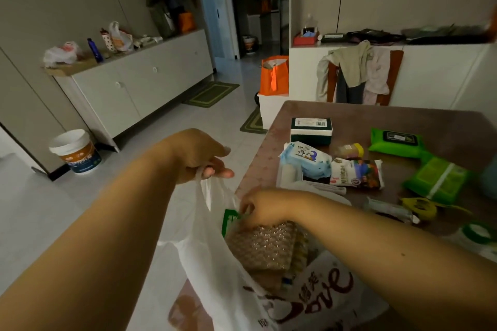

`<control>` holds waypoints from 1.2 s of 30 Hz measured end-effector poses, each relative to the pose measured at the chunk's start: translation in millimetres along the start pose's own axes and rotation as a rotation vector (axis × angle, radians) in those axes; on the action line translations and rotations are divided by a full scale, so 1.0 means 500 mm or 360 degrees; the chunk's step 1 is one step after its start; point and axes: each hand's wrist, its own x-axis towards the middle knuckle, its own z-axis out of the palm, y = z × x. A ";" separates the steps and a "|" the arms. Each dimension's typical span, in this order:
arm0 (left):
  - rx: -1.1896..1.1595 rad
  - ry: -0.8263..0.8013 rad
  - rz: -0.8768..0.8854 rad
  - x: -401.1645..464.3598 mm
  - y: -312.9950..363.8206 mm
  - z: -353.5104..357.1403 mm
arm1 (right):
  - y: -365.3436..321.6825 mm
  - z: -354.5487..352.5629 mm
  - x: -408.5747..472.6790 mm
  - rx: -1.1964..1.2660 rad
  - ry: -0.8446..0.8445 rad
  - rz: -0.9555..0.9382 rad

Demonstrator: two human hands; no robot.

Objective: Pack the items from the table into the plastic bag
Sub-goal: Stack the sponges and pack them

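Nearest of all, a white plastic bag with brown "Dove" lettering hangs open at the near left corner of the worktop. The person's left hand holds it up, fingers curled round one handle above the floor. Their right hand is down at the bag's mouth, fingertips pinching the top of a green-edged packet that stands inside against the far wall of the bag. Just beside it in the bag lies a gold patterned pouch.

On the brownish worktop the remaining items are spread out. A dark green and white box sits toward the far left edge. Nearer, a blue wet-wipe pack with a penguin picture rests touching a white snack packet with a colourful print, and a small yellow-capped jar lies just behind them. Two bright green wipe packs lie toward the right edge, one farther, one nearer. Closer to the near edge are a folded white cloth, a small tube and a yellow-green coiled thing that I cannot make out clearly.
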 end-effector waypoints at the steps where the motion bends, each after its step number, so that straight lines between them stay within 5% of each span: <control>1: -0.0027 0.0005 -0.0012 -0.002 0.002 -0.001 | -0.004 -0.011 -0.006 0.0051 0.0173 -0.0010; 3: -0.0084 0.0006 -0.0018 0.000 0.004 -0.006 | -0.005 -0.015 -0.018 0.0165 0.0205 -0.0094; 8: -0.0121 -0.0002 0.0031 0.003 0.005 -0.002 | -0.032 0.128 -0.015 -0.0164 -0.0400 -0.0319; 10: -0.0125 -0.0002 0.0032 0.004 0.006 0.003 | -0.031 0.157 -0.005 -0.0150 -0.0445 -0.0333; 16: 0.0085 0.0026 0.0035 0.009 0.020 -0.005 | 0.060 0.039 -0.020 0.0066 0.0203 -0.0042; 21: 0.0616 0.0032 0.0026 0.023 0.046 0.008 | 0.149 -0.072 -0.072 -0.0736 -0.0027 0.0601; 26: 0.1548 0.0265 0.0231 0.049 0.100 0.039 | 0.171 -0.153 -0.141 -0.0959 0.0121 0.0728; 30: 0.1755 0.0310 0.0486 0.079 0.159 0.100 | 0.181 -0.200 -0.190 -0.0454 0.0253 0.0643; 36: 0.1602 -0.0048 0.0660 0.120 0.206 0.220 | 0.251 -0.256 -0.297 0.0097 0.0608 0.0587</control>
